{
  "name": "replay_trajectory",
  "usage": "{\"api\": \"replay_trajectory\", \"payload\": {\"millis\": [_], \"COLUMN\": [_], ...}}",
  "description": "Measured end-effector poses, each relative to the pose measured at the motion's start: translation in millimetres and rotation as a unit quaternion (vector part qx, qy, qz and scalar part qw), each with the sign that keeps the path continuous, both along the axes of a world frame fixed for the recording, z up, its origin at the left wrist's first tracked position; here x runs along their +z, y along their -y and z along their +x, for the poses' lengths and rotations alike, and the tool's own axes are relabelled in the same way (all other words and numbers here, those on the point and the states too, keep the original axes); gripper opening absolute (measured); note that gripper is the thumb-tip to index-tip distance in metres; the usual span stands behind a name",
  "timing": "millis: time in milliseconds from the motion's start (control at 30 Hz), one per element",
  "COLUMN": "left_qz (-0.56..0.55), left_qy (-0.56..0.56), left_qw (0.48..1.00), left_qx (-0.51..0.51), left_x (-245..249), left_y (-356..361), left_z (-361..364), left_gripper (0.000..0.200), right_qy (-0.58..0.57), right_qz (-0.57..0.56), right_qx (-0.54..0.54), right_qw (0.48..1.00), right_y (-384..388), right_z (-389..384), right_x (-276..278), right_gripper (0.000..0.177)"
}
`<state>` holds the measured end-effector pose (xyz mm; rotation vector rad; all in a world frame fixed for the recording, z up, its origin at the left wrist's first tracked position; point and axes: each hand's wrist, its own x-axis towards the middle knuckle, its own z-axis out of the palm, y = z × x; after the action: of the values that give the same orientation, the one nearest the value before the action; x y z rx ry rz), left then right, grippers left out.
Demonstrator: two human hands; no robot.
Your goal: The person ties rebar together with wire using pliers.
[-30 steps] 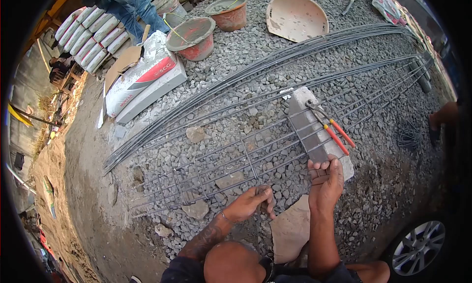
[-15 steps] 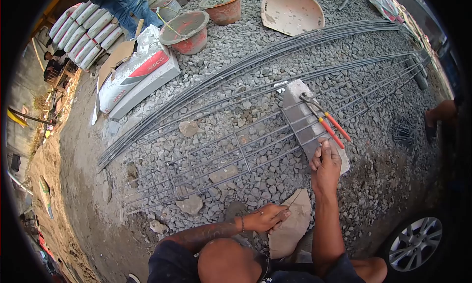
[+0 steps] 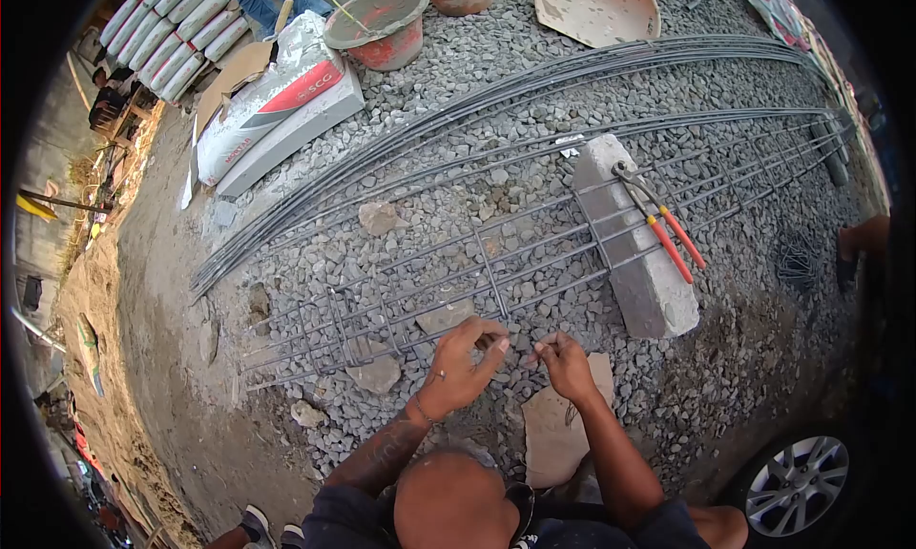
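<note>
My left hand (image 3: 467, 366) is bent into a pinch just below the near bar of the steel rebar cage (image 3: 492, 274), by one of its stirrups. To its right, my right hand (image 3: 570, 368) also has thumb and fingertips pressed together. Anything between the fingertips of either hand is too thin or small to make out. Red-handled pincers (image 3: 671, 234) lie across the cage bars on top of the concrete block (image 3: 653, 296) that props it up. Below my right hand is a torn piece of cardboard (image 3: 553, 439) on the gravel.
Long loose rebar rods (image 3: 458, 122) curve behind the cage. A cement bag (image 3: 272, 120) leans on a pale block, near a mortar bucket (image 3: 386, 48) and a shallow basin (image 3: 601, 10). A tie-wire bundle (image 3: 797, 260) and a car wheel (image 3: 797, 487) are at right; another person's foot (image 3: 846, 260) shows there.
My right hand has left the concrete block and moved left and down. My left hand has risen from the cardboard to the cage's near bar. The view has shifted slightly.
</note>
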<state>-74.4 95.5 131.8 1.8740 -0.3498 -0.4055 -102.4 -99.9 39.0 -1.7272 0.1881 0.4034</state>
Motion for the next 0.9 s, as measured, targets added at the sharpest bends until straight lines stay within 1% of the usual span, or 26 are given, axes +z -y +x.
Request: {"api": "replay_trajectory", "payload": {"millis": [33, 67, 133, 167, 233, 267, 333, 367, 433, 500, 633, 700, 767, 833, 867, 900], "left_qz": [0.036, 0.071, 0.071, 0.07, 0.074, 0.082, 0.09, 0.087, 0.083, 0.08, 0.089, 0.037, 0.027, 0.017, 0.014, 0.01], "left_qy": [0.055, 0.11, 0.129, 0.145, 0.163, 0.16, 0.154, 0.134, 0.114, 0.138, 0.151, 0.138, 0.148, 0.159, 0.161, 0.164], "left_qw": [0.993, 0.974, 0.973, 0.973, 0.97, 0.969, 0.97, 0.97, 0.969, 0.968, 0.969, 0.969, 0.966, 0.964, 0.963, 0.963], "left_qx": [0.093, 0.185, 0.177, 0.169, 0.165, 0.166, 0.165, 0.182, 0.201, 0.193, 0.175, 0.202, 0.208, 0.215, 0.214, 0.213], "left_x": [-2.7, -5.5, -9.6, -11.9, -16.4, -18.1, -20.5, -20.8, -22.2, -26.2, -31.9, -36.4, -35.6, -35.7, -37.1, -37.9], "left_y": [-6.6, -11.0, -10.7, -8.4, -2.7, -0.5, 4.8, 7.1, 8.1, 9.7, 12.2, 14.4, 15.0, 14.9, 14.8, 15.0], "left_z": [7.0, 11.4, 17.3, 20.5, 23.6, 25.3, 26.4, 27.4, 29.2, 32.2, 38.0, 40.1, 40.4, 40.8, 40.8, 41.3], "left_gripper": [0.019, 0.015, 0.015, 0.015, 0.017, 0.019, 0.02, 0.021, 0.022, 0.021, 0.018, 0.017, 0.017, 0.017, 0.017, 0.018], "right_qy": [0.0, -0.027, -0.063, -0.06, 0.042, 0.043, 0.013, 0.011, -0.03, -0.013, 0.029, 0.017, 0.002, 0.025, 0.024, 0.096], "right_qz": [0.002, 0.006, 0.026, 0.027, 0.01, 0.009, 0.03, 0.03, 0.085, 0.09, 0.102, 0.094, 0.087, 0.054, 0.055, 0.042], "right_qx": [0.0, -0.019, -0.064, -0.063, -0.074, -0.075, -0.068, -0.069, -0.063, -0.055, -0.036, -0.036, -0.039, -0.098, -0.1, -0.147], "right_qw": [1.0, 0.999, 0.996, 0.996, 0.996, 0.996, 0.997, 0.997, 0.994, 0.994, 0.994, 0.995, 0.995, 0.993, 0.993, 0.984], "right_y": [-6.6, -13.4, -20.0, -21.0, -19.6, -21.5, -26.1, -26.2, -26.2, -24.6, -22.5, -23.5, -28.5, -37.4, -44.5, -52.9], "right_z": [8.7, 16.9, 30.3, 33.4, 35.5, 38.4, 40.0, 40.6, 42.4, 42.9, 44.5, 45.8, 44.1, 38.5, 32.8, 26.7], "right_x": [10.4, 19.6, 21.9, 11.6, -11.5, -6.8, 3.8, 7.0, 10.6, 5.6, -0.1, 7.2, 11.3, 11.9, 8.5, 3.0], "right_gripper": [0.013, 0.013, 0.016, 0.016, 0.019, 0.019, 0.019, 0.019, 0.019, 0.019, 0.019, 0.018, 0.018, 0.018, 0.018, 0.018]}}
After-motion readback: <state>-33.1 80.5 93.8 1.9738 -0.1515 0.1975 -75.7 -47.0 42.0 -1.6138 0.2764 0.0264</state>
